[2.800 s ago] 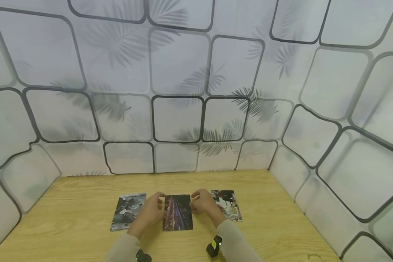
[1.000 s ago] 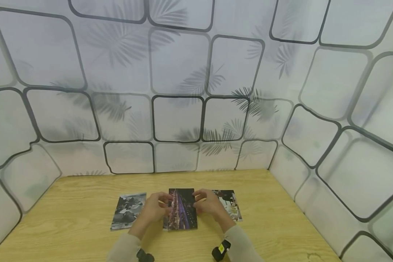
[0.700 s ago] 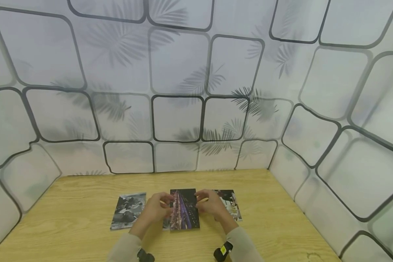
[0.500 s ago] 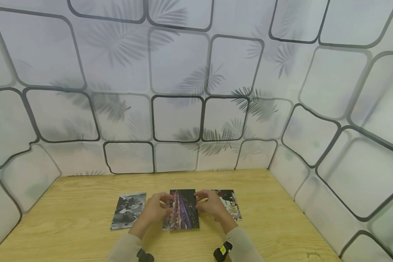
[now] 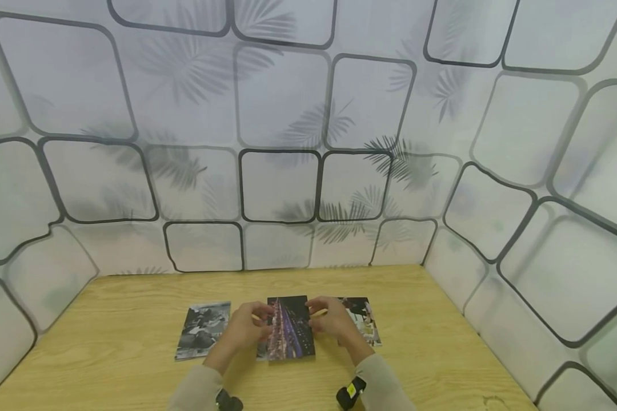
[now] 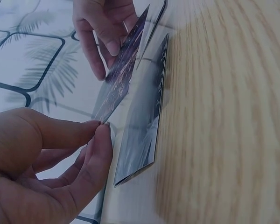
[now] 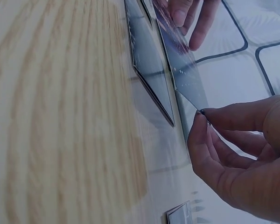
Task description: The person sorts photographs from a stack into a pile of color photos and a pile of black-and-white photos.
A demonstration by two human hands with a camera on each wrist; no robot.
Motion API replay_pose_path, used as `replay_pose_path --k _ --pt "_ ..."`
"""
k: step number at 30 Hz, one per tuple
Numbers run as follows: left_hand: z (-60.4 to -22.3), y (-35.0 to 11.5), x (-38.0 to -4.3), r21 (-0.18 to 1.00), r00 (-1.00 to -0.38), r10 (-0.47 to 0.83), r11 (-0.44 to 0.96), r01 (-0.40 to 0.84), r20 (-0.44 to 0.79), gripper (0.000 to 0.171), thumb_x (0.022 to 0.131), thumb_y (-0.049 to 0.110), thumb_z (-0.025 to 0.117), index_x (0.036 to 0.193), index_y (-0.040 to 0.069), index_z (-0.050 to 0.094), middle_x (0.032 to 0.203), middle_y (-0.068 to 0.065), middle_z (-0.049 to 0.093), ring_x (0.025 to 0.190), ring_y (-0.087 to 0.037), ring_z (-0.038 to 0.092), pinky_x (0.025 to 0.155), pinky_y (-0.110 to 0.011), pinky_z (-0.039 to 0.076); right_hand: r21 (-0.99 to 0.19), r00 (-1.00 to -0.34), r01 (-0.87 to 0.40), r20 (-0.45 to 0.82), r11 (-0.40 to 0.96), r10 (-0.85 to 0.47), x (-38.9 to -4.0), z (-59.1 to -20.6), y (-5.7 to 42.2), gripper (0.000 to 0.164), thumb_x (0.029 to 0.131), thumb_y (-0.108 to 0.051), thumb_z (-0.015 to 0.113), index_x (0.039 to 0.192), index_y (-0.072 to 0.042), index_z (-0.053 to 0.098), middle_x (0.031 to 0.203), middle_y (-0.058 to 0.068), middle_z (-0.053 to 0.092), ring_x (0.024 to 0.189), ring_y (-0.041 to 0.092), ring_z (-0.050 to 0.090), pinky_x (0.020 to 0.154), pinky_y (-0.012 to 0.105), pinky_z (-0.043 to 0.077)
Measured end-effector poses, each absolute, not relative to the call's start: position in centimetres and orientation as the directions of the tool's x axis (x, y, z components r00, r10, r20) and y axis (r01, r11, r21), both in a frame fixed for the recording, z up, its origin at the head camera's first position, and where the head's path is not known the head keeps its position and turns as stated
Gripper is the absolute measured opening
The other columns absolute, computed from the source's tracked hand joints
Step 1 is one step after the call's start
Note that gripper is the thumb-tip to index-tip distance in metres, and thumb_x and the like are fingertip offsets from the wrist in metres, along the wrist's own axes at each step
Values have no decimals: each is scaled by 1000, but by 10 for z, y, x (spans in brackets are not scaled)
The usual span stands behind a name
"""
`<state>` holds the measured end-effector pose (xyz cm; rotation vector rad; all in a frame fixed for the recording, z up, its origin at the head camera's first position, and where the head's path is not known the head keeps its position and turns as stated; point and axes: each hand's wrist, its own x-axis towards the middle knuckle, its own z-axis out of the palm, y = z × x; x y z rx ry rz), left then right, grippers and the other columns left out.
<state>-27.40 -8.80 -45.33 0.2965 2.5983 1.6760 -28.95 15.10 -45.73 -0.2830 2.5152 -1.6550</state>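
Observation:
A photo print [image 5: 290, 331] of a night city with purple light streaks is held up between my two hands. My left hand [image 5: 247, 326] pinches its left edge between thumb and fingertip. At the opposite edge, my right hand [image 5: 334, 322] pinches it the same way. Both wrist views show the print raised above the wooden table, with a gap under it. Beneath lies a greyish photo [image 6: 144, 126], apparently more than one layer thick at its edge. In the head view only a strip of this lower photo [image 5: 261, 350] shows at the left; the held print covers most of it.
A black-and-white photo [image 5: 203, 331] lies left of my left hand, and a colour photo [image 5: 362, 319] lies right, partly behind my right hand. The wooden table [image 5: 416, 365] meets patterned cloth walls [image 5: 277, 245] at the back and right.
Earlier the night-city print lay low between my hands; both hands have since lifted it and shifted it slightly right, uncovering a strip of the photo below. Over the last half second it stays nearly still.

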Motion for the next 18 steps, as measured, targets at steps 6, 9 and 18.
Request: replay_pose_path --k 6,9,18 --pt "-454 -86 -274 910 -974 214 386 153 74 37 81 -12 76 116 -6 69 106 -20 64 84 -20 71 65 -32 65 -913 -975 -100 10 395 -222 -289 -457 157 44 89 5 70 132 2 64 122 23 65 91 21 70 78 37 65" --pt "-454 -85 -274 912 -967 239 374 170 83 38 81 -12 76 118 -6 68 107 -21 64 84 -19 70 66 -32 65 -916 -975 -100 12 389 -221 -289 -456 159 44 88 6 70 132 3 64 120 23 65 90 21 70 78 37 66" --pt "-449 -80 -272 920 -952 293 343 190 87 40 84 -10 75 123 -9 65 110 -24 63 82 -18 69 65 -33 65 -914 -977 -97 12 393 -212 -286 -450 168 45 88 7 70 132 4 63 121 24 65 89 20 71 77 37 66"
